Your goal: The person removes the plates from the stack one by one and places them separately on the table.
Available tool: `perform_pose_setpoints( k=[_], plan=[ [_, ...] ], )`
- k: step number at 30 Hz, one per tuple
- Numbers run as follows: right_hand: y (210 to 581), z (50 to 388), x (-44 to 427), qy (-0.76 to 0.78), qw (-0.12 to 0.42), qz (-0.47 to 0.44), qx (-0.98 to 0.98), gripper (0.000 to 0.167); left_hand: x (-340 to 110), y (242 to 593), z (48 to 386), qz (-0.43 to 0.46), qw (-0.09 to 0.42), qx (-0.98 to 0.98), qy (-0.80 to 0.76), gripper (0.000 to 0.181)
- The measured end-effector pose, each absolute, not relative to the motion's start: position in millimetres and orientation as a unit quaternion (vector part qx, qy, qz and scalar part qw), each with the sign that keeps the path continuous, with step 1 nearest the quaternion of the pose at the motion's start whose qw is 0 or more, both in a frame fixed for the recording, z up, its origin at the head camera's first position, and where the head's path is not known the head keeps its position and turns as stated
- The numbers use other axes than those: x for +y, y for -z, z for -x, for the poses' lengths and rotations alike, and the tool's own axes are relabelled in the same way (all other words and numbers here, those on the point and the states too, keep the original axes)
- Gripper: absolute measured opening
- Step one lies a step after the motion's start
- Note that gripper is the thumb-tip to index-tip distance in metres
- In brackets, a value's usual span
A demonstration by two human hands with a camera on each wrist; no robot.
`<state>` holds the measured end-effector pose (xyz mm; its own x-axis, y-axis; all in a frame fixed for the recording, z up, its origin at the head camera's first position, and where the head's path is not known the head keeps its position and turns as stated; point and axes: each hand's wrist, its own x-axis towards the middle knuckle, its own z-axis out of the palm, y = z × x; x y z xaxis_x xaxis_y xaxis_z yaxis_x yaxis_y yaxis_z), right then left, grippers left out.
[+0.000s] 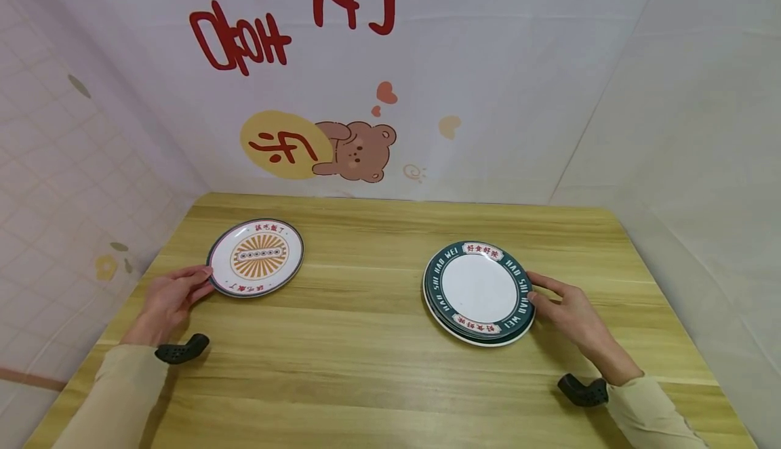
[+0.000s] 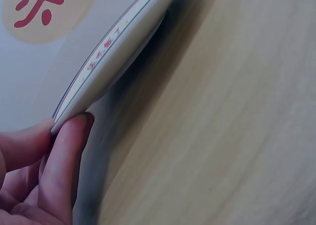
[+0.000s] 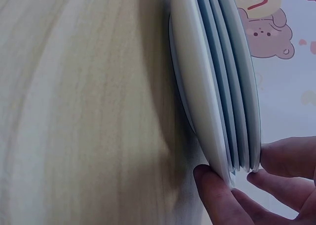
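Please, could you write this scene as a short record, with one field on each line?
Left grip: pinches the rim of the sunburst-print plate
Right grip: pinches the right edge of the plate stack
Top plate of stack: dark-green rim, lettered "HAO SHI HAO WEI"
Layout: sunburst-print plate left, plate stack right, apart
Surface: wood-grain table
Backdrop: white, with brown bear print

Green-rimmed plate (image 1: 478, 289): "HAO SHI HAO WEI", "好食好味" | sunburst plate (image 1: 259, 258): "該吃飯了" | yellow disc (image 1: 287, 145): "乐"
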<state>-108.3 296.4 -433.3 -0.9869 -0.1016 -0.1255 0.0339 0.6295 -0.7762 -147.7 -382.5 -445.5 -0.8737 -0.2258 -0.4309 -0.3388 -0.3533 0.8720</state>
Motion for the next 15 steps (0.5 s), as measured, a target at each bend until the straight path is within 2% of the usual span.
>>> perform_pose_setpoints(
  k=[15],
  plan=[
    [433.8,108.9,297.6,0.433,0.083,0.019,0.897,0.053,-401.8,445.9,158.7,0.219,0.091,0.601,-0.763,0.031]
  ],
)
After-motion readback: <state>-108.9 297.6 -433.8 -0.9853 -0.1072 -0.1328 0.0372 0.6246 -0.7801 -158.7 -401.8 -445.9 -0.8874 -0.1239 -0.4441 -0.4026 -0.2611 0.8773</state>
